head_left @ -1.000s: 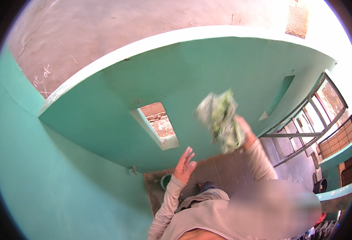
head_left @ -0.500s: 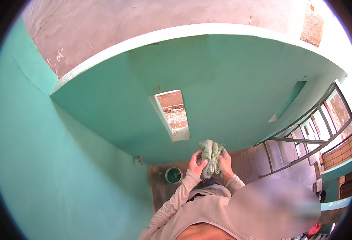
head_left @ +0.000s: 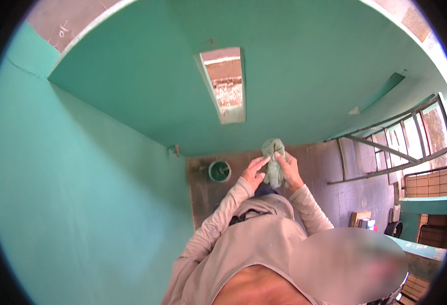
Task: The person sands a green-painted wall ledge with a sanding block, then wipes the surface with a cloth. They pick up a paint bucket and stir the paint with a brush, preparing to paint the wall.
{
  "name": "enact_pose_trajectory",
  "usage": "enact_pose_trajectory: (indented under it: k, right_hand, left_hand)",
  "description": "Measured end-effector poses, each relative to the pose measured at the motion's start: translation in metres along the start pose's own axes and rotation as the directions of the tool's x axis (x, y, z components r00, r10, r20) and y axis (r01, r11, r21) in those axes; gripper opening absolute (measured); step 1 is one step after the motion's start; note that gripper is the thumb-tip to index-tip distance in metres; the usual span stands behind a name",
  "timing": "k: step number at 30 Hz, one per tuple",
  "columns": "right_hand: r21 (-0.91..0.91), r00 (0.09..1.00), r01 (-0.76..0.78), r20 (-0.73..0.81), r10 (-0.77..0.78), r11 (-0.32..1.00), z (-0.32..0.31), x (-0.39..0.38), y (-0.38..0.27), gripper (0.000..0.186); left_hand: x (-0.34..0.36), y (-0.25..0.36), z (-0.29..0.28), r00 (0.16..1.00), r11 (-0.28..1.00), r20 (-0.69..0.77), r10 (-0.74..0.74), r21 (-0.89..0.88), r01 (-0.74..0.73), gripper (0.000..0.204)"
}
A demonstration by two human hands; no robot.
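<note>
A pale green, stained rag (head_left: 275, 179) hangs crumpled and folded in front of my body, between my two hands. My right hand (head_left: 292, 173) grips it from the right, thumb pressed on its front and the other fingers partly hidden behind. My left hand (head_left: 254, 173) is at its left edge, fingertips and thumb closed in on the cloth. To the left of my hands, on the floor, stands a bucket (head_left: 211, 165) with dark green paint inside. What looks like a brush handle (head_left: 224, 170) leans in it.
A green wall (head_left: 147, 101) with a narrow window opening (head_left: 226, 84) rises ahead, and another green wall (head_left: 96, 203) is close on my left. A metal ladder-like frame (head_left: 381, 147) stands at right. Small boxes (head_left: 361, 219) and a black round object (head_left: 394, 229) lie on the floor.
My view has tilted down, showing more floor. The rag, earlier held bunched between both hands, now hangs longer and narrower, and my right thumb has moved over its front.
</note>
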State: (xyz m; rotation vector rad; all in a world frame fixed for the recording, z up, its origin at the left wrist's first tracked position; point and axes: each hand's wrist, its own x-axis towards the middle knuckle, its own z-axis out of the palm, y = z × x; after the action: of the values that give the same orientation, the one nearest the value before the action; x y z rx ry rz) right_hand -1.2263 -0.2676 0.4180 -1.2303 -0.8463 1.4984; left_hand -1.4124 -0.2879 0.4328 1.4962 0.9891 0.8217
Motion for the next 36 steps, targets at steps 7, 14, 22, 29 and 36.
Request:
enact_pose_trajectory:
  k: [7, 14, 22, 29, 36]
  right_hand:
    - [-0.401, 0.99, 0.061, -0.094, -0.108, 0.914, -0.029, -0.012, 0.046, 0.042]
    - [-0.555, 0.982, -0.109, -0.188, 0.003, 0.825, -0.073, -0.036, 0.115, 0.045]
    - [-0.715, 0.936, -0.304, -0.348, 0.057, 0.63, -0.107, -0.096, 0.179, 0.058]
    - [-0.745, 0.858, -0.51, -0.474, 0.197, 0.43, -0.126, -0.142, 0.227, 0.058]
    - [-0.723, 0.837, -0.547, -0.488, 0.249, 0.422, -0.125, -0.159, 0.259, 0.056]
  left_hand:
    - [-0.07, -0.131, -0.04, 0.972, 0.97, -0.035, -0.231, -0.086, 0.227, 0.052]
    - [-0.185, -0.214, -0.064, 0.805, 0.835, -0.239, -0.543, -0.253, 0.488, 0.054]
    - [-0.243, -0.259, -0.056, 0.741, 0.757, -0.193, -0.643, -0.304, 0.578, 0.052]
    - [-0.239, -0.264, -0.048, 0.73, 0.725, -0.15, -0.666, -0.357, 0.588, 0.05]
    - [-0.24, -0.281, -0.041, 0.714, 0.715, -0.12, -0.69, -0.266, 0.647, 0.048]
